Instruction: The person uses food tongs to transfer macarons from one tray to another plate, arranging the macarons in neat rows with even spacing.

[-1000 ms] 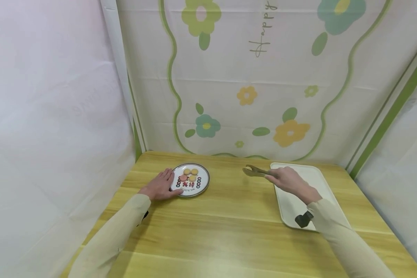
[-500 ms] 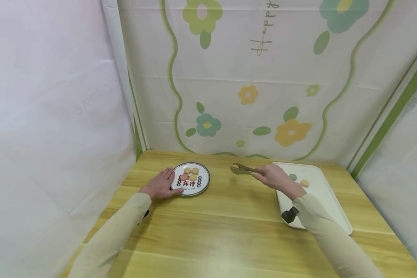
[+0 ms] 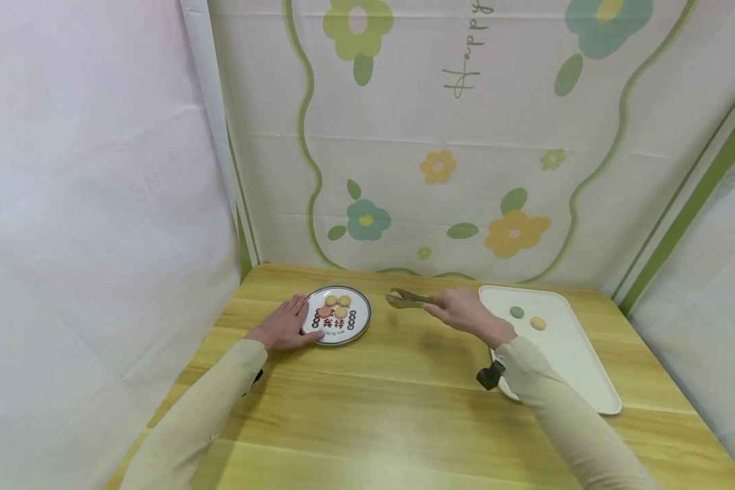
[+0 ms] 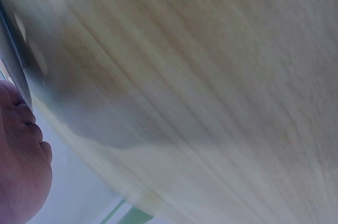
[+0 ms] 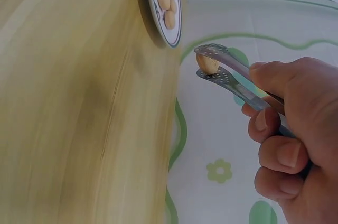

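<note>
My right hand (image 3: 465, 312) grips metal tongs (image 3: 413, 299) over the table, just right of the plate. Between their perforated ends, a yellowish macaron (image 5: 207, 64) is pinched, as the right wrist view shows. My left hand (image 3: 282, 324) rests with straight fingers on the left rim of a round white plate (image 3: 358, 327) with a dark edge and red lettering. On the plate lie a pink macaron (image 3: 324, 312) and several yellow macarons (image 3: 344, 300). In the left wrist view, the left hand (image 4: 24, 155) lies against the plate's underside edge (image 4: 16, 65).
At the right stands a cream rectangular tray (image 3: 576, 361) holding a green macaron (image 3: 517, 312) and a yellow-orange macaron (image 3: 537, 323). The wooden table (image 3: 367, 408) meets a flower-printed cloth (image 3: 392, 177) at the back. White cloth hangs on both sides.
My right hand has moved left with the tongs and their macaron, from the tray towards the plate. The two macarons on the tray have come into view. My left hand stays on the plate.
</note>
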The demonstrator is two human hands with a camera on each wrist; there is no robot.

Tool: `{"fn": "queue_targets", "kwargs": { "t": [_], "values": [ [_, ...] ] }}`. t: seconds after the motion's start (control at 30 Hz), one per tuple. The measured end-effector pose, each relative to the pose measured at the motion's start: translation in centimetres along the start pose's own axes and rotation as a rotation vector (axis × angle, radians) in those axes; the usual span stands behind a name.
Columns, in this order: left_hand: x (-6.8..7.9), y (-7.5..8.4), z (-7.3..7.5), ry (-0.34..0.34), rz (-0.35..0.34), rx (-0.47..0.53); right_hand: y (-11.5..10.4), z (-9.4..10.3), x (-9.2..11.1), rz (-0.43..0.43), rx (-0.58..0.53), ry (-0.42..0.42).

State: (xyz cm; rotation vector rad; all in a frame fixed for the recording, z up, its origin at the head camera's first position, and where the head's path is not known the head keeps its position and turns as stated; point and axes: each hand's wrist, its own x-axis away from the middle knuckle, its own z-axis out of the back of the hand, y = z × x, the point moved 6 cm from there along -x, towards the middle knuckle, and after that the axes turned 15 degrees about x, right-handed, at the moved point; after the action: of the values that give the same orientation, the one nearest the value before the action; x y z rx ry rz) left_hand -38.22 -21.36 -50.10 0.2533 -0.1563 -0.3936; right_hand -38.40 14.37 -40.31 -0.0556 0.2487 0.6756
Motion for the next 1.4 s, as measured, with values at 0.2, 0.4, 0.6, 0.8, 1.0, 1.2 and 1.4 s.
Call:
{"fn": "queue_targets", "kwargs": {
  "t": [0.2, 0.4, 0.6, 0.8, 1.0, 1.2, 1.4],
  "values": [
    [-0.1, 0.0, 0.1, 0.001, -0.003, 0.002, -1.6, -0.4, -0.9, 0.021, -0.021, -0.006],
    [-0.1, 0.1, 0.0, 0.001, -0.008, -0.008, -2.8, -1.1, -1.9, 0.028, -0.059, -0.029],
    [-0.2, 0.0, -0.1, 0.006, -0.007, -0.008, -4.2, -1.2, -2.8, 0.049, -0.073, -0.028],
    [-0.2, 0.2, 0.1, 0.007, -0.008, -0.01, -5.7, -1.6, -3.7, 0.077, -0.042, -0.013],
    [-0.1, 0.2, 0.2, 0.01, -0.014, -0.016, -7.2, -2.4, -4.8, 0.096, -0.024, -0.032],
    [0.1, 0.5, 0.3, 0.018, -0.03, -0.018, -8.7, -3.6, -5.7, 0.125, -0.023, -0.012],
    [0.2, 0.6, 0.3, 0.023, -0.034, -0.018, -10.1, -4.6, -6.0, 0.151, -0.077, -0.008]
  ]
}}
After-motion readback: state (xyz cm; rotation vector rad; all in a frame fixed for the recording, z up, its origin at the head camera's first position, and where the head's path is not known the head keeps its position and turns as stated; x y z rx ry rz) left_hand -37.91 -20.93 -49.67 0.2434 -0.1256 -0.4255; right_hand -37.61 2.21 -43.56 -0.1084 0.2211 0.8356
